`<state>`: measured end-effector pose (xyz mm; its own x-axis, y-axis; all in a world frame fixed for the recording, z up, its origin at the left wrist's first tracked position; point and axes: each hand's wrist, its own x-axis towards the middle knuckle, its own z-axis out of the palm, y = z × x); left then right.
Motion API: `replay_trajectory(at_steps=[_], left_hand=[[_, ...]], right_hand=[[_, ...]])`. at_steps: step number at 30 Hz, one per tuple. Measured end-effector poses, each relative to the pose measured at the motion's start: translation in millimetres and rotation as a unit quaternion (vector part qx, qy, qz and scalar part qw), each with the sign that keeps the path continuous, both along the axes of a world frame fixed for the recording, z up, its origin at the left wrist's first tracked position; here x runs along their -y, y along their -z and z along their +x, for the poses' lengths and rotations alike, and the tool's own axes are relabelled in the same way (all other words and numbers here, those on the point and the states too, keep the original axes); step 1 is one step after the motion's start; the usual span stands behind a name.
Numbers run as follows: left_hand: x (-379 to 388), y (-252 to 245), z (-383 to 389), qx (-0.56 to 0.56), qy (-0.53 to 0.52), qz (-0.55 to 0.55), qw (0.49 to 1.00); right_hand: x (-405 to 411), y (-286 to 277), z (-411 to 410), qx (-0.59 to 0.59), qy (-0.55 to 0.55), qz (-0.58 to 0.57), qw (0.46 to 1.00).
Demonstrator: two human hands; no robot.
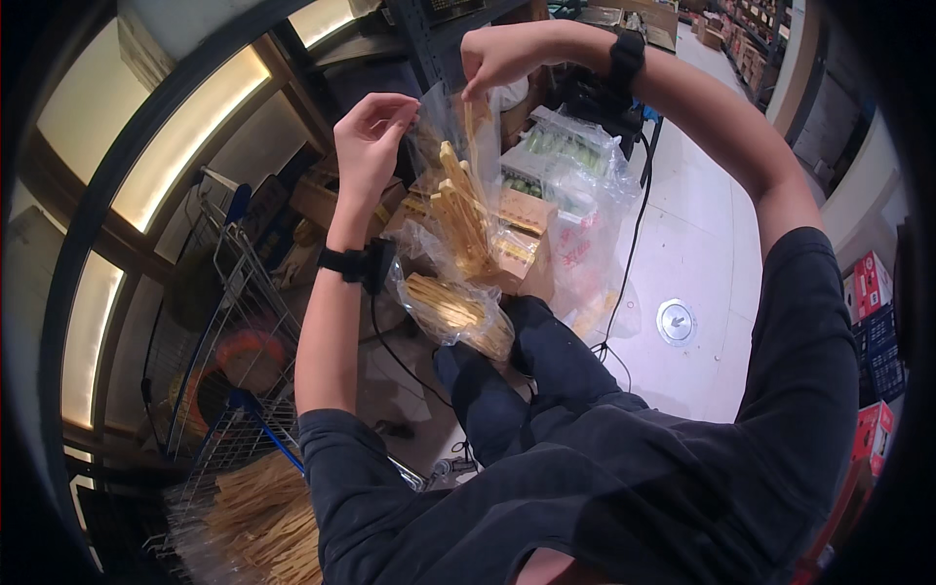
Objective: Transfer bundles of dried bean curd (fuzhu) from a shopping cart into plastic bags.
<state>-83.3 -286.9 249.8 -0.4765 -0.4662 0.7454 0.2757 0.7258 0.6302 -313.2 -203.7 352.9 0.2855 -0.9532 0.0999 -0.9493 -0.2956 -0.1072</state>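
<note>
My left hand (371,139) pinches the left rim of a clear plastic bag (439,110) that stands upright before me. Several pale yellow dried sticks, apparently yuba (462,216), stand inside it. Over the bag's mouth bends my right hand (504,58), its fingertips closed on the top of a thin dried stick (470,124) that hangs down in the bag. The stick's lower end is lost among folds of film. Nearer my knees lies a second clear bag (457,311), filled with similar sticks.
Cardboard boxes (530,219) stand behind the bags, beside plastic-wrapped green produce (567,150). A wire shopping cart (241,292) is at my left, with a heap of dried sticks (263,519) lower down. A black cable (635,256) crosses at the right, near a round metal floor plate (676,322).
</note>
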Motion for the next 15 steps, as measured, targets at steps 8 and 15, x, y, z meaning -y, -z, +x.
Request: replay_trajectory(at_steps=[8, 15], left_hand=[[-2, 1, -5, 0.009, 0.053, 0.013, 0.998], [-4, 3, -6, -0.009, 0.037, 0.012, 0.999]], right_hand=[[27, -7, 1, 0.187, 0.086, -0.034, 0.978], [14, 14, 13, 0.171, 0.092, -0.036, 0.98]])
